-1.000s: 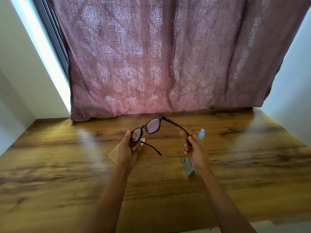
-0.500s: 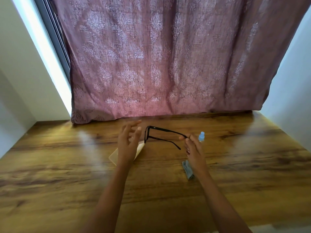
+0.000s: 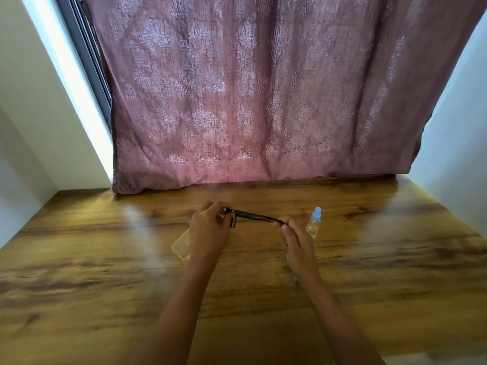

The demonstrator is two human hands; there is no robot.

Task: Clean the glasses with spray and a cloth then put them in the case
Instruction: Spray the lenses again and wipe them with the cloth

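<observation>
Hanging at surface's far edge, mauve curtain [image 3: 250, 101], wooden table [image 3: 105, 285], left hand [image 3: 208, 233] pinching hinge end, right hand [image 3: 297, 246] pinching temple tip, black glasses [image 3: 253, 216] held over surface centre, pale case [image 3: 181, 245] under left hand, spray bottle [image 3: 315, 222] upright beside right hand.

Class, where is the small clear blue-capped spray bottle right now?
Head view: the small clear blue-capped spray bottle stands upright on the brown wooden table, just right of the right hand pinching the black-framed glasses.
</observation>
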